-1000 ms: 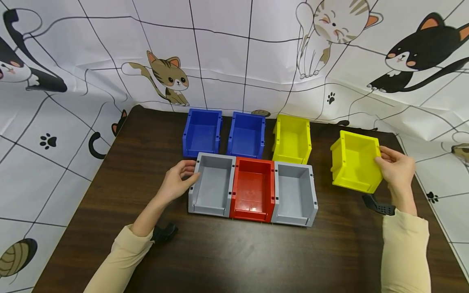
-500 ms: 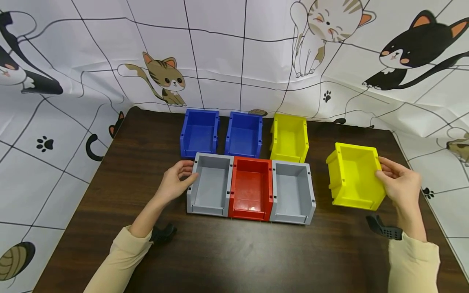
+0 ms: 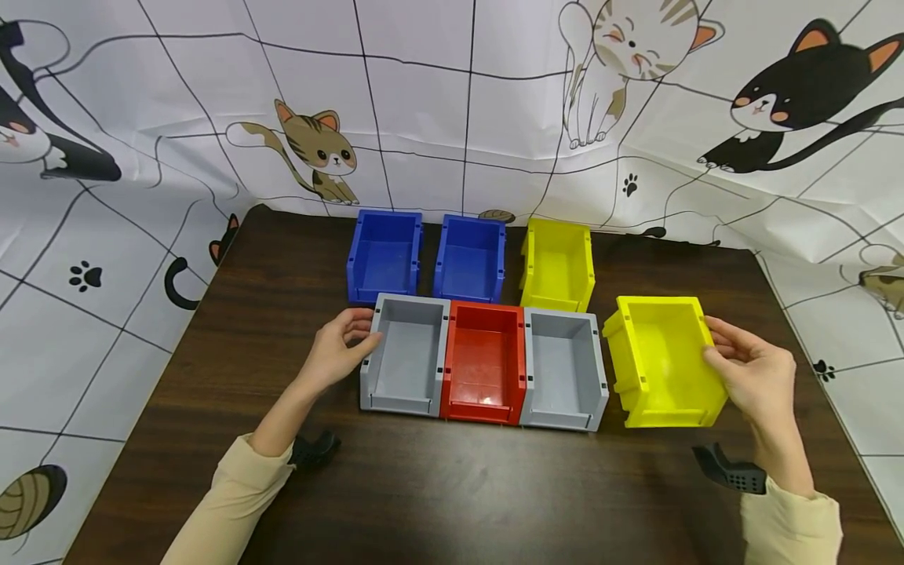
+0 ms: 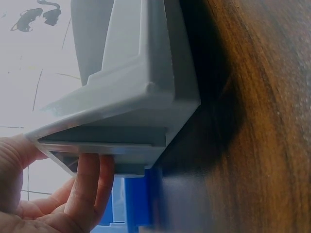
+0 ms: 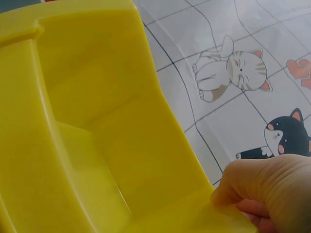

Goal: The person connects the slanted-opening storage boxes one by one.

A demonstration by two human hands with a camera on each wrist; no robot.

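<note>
One bright yellow, open-topped plastic bin with a low front (image 3: 667,353): gripped at its right wall by the right hand (image 3: 759,375), thumb at the rim, fingers outside. Location: just beside the right end of the front row. Seemingly raised; contact with the dark brown wood-grain table (image 3: 459,502) cannot be confirmed.

Three bins, front row, side by side: one left-hand grey plastic bin (image 3: 406,353); one glossy red plastic bin (image 3: 487,357), middle; one right-hand grey plastic bin (image 3: 563,365). The left hand (image 3: 337,351) pinches the outer wall of the first, thumb over the rim, fingers under its outside ledge.

Three bins, back row, apart from one another: one far-left blue plastic bin (image 3: 384,263); one second blue plastic bin (image 3: 469,267); one rear yellow plastic bin (image 3: 558,267).

Step in hand, by judgement: adding the held bin to the front row's right end, the left hand steadying the opposite end.

Next move, by judgement: calls for squaring the bin's ribbed left wall to the neighbouring grey side, lining up the fronts and closing the gap, with the left hand braced against sideways push. Risk: a skewed approach may miss the fit or shift the row.
</note>
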